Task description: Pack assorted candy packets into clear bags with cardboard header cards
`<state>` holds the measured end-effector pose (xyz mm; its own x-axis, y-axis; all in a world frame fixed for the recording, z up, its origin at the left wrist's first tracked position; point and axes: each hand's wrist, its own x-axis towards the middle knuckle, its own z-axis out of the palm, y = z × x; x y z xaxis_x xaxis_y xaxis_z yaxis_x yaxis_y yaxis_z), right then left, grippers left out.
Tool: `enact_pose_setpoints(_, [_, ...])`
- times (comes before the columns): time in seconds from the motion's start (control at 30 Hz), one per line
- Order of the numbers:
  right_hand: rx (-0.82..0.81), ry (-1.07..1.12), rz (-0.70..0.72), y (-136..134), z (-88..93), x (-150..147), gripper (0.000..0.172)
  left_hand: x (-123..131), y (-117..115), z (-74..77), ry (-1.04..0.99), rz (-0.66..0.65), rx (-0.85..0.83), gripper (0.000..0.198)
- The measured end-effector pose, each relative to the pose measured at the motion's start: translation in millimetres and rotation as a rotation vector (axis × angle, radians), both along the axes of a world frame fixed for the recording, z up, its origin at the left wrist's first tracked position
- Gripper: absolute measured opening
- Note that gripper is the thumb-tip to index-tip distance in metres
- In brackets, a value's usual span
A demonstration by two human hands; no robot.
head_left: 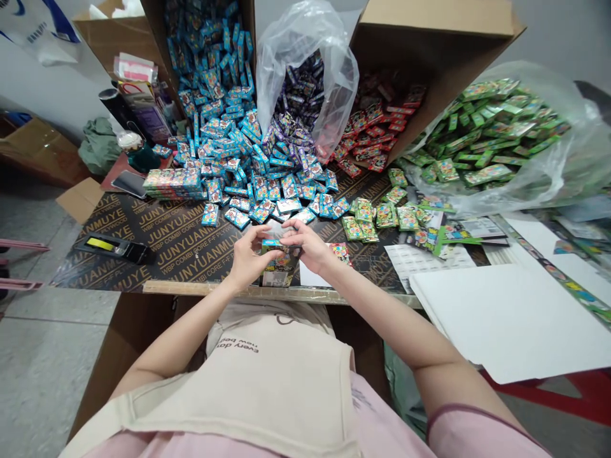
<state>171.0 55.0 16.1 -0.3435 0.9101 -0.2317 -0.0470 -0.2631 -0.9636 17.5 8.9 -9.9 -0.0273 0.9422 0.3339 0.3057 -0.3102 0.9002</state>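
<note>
At the table's front edge, my left hand (249,259) is closed around the left side of a small printed box (279,270), its thumb across the front. From the other side my right hand (308,245) pinches the top of the same box with curled fingers. A blue packet (271,243) shows at the box's top edge between my hands. Something pale and see-through rises just behind the fingers, too blurred to name. Loose blue packets (262,211) lie just beyond my hands, and a red packet (340,253) lies on white paper beside my right wrist.
A heap of blue packets spills from a carton (157,57). Behind are a clear bag (305,38) of purple packets, a carton (439,44) of red ones and a bag of green packets (491,127). White sheets (506,318) lie right; a tape dispenser (114,247) sits left.
</note>
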Motion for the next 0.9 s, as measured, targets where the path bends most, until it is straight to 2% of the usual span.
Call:
enact_pose_setpoints(0.07, [-0.131, 0.064, -0.044, 1, -4.0, -2, 0.037, -1, -9, -8.6, -0.12, -0.066, -0.147, 0.035])
enact_pose_setpoints(0.13, [-0.163, 0.092, -0.123, 4, -5.1, 1, 0.038, -11, -15, -10.7, -0.137, -0.118, -0.221, 0.028])
enact_pose_setpoints(0.2, [-0.143, 0.102, -0.225, 8, -6.9, 9, 0.04, -35, -15, -3.9, -0.043, -0.074, -0.179, 0.023])
enact_pose_setpoints(0.27, [-0.07, 0.084, -0.342, 13, -11.9, 21, 0.041, -73, -3, 9.2, 0.137, 0.066, -0.019, 0.019])
enact_pose_setpoints(0.33, [0.015, 0.024, -0.39, 15, -18.8, 31, 0.039, -121, 21, 22.1, 0.373, 0.241, 0.178, 0.023])
enact_pose_setpoints(0.4, [0.095, -0.046, -0.368, 13, -25.2, 37, 0.035, -169, 55, 28.8, 0.659, 0.338, 0.253, 0.032])
enact_pose_setpoints(0.47, [0.157, -0.103, -0.303, 8, -29.6, 38, 0.031, -208, 92, 27.3, 0.722, 0.388, 0.235, 0.032])
enact_pose_setpoints(0.53, [0.195, -0.149, -0.219, 4, -32.1, 37, 0.029, -234, 123, 19.7, 0.768, 0.389, 0.211, 0.031])
enact_pose_setpoints(0.63, [0.227, -0.219, -0.137, -1, -34.9, 41, 0.027, -249, 148, 3.7, 0.811, 0.352, 0.187, 0.02])
enact_pose_setpoints(0.77, [0.295, -0.329, -0.145, -7, -42.2, 60, 0.026, -250, 149, -12.6, 0.814, 0.275, 0.154, 0.016])
enact_pose_setpoints(0.9, [0.365, -0.496, -0.157, 0, -55.3, 90, 0.024, -252, 158, -20.3, 0.737, 0.211, 0.16, 0.02])
